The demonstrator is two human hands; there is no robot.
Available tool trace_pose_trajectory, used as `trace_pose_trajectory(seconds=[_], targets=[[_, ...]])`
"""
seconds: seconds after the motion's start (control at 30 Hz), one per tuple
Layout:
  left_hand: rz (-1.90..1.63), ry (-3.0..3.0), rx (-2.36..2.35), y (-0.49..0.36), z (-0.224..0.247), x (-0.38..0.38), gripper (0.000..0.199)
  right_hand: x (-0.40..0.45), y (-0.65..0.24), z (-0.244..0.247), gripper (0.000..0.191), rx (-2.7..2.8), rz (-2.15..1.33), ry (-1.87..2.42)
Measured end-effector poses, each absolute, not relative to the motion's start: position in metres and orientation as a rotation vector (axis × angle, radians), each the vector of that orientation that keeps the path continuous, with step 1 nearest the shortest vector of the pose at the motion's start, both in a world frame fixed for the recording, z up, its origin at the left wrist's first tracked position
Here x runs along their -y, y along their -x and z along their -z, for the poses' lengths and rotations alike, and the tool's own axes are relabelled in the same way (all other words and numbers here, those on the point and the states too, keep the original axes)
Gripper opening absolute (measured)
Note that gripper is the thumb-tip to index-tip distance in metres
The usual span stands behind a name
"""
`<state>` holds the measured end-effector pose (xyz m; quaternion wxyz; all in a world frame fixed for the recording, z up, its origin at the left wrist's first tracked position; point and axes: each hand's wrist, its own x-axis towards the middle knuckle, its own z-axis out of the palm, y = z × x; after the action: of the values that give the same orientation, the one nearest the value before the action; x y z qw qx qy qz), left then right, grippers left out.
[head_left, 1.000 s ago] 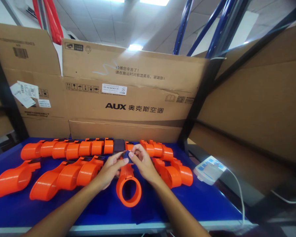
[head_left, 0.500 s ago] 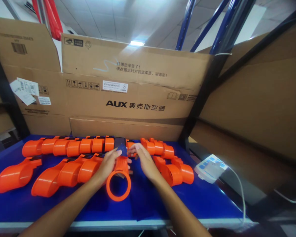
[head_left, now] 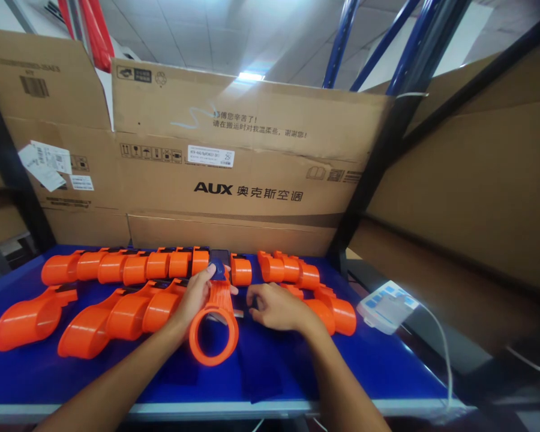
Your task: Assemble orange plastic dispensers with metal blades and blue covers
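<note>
My left hand (head_left: pixel 195 300) is closed round the upper part of an orange plastic ring piece (head_left: pixel 212 361), its thumb pressing near a dark blue piece (head_left: pixel 218 271) at the top. The ring end hangs toward me, its opening facing me. To its right, low over the blue table, my right hand (head_left: pixel 276 307) is closed with curled fingers. Something dark shows between its thumb and forefinger, too small to make out. Behind my hands a dark rectangular device (head_left: pixel 220 257) stands among orange cuff-shaped pieces (head_left: pixel 135 270).
Several more orange pieces (head_left: pixel 87 327) lie in rows on the blue table (head_left: pixel 198 384), left and right. A white device with blue keys (head_left: pixel 389 307) and a cable sits at the right edge. Cardboard (head_left: pixel 252 222) walls off the back, beside a dark post (head_left: pixel 364 180).
My right hand has left the dark blue piece, moving right and down, its fingers now curled. My left hand keeps hold of the ring piece, which has shifted slightly left.
</note>
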<state>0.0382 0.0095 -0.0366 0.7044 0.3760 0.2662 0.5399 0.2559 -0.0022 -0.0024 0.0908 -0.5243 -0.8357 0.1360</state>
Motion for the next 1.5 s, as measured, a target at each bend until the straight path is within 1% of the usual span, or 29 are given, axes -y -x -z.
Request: trace_pose_trajectory(seconds=[0.13,0.33,0.47,0.63,0.87,1.07,1.27,1.33,1.5], targets=[[-1.191,-0.845,-0.596,-0.037,0.038,-0.011,0.06,0.003,-0.256,-0.001,0.022,2.571,-0.469,1.542],[-1.278,-0.805,-0.583,-0.036,0.035,-0.011,0.054,0.005,-0.254,-0.003,0.027,2.623,-0.478,1.525],[-1.294,-0.755,-0.605,-0.037,0.033,-0.01,0.052,0.002,-0.257,-0.001,0.026,2.581,-0.496,1.526],[-1.344,-0.733,-0.613,-0.04,0.034,-0.012,0.051,-0.005,-0.259,0.007,0.019,2.478,-0.467,1.503],[-1.381,-0.741,-0.577,-0.042,0.035,-0.012,0.05,-0.014,-0.261,0.012,0.013,2.175,-0.444,1.4],[-1.292,-0.824,-0.452,-0.046,0.039,-0.006,0.046,-0.021,-0.261,0.014,0.007,1.759,-0.34,1.317],[-1.218,-1.09,-0.584,-0.045,0.043,-0.001,0.044,-0.019,-0.258,0.013,0.007,1.582,-0.384,1.202],[-1.195,-1.147,-0.627,-0.044,0.042,0.001,0.042,-0.017,-0.255,0.013,0.009,1.558,-0.463,1.132],[-1.286,-1.168,-0.633,-0.043,0.043,0.0,0.043,-0.015,-0.251,0.011,0.027,1.537,-0.73,0.935]])
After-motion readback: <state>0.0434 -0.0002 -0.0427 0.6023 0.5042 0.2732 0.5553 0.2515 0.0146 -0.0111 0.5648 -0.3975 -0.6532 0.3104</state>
